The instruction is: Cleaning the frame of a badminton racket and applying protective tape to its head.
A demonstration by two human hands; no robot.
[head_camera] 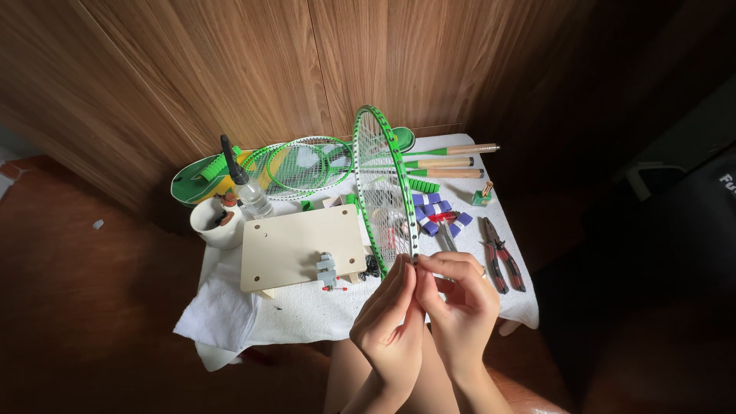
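Observation:
I hold a green and white badminton racket (pixel 381 178) on edge over the small table, its head pointing away from me. My left hand (pixel 391 314) pinches the near rim of the frame from the left. My right hand (pixel 460 303) grips the same spot from the right, fingertips meeting at the rim near a tiny dark piece. The strings show as a white mesh inside the frame. The racket's handle is hidden below my hands.
A white cloth (pixel 230 314) covers the table. On it lie a cream board (pixel 295 245) with a small grey clamp (pixel 327 270), a white cup (pixel 215 222), a clear bottle (pixel 249 192), more green rackets (pixel 307 165), wooden handles (pixel 448 162), purple grip rolls (pixel 437 211) and pliers (pixel 502 261).

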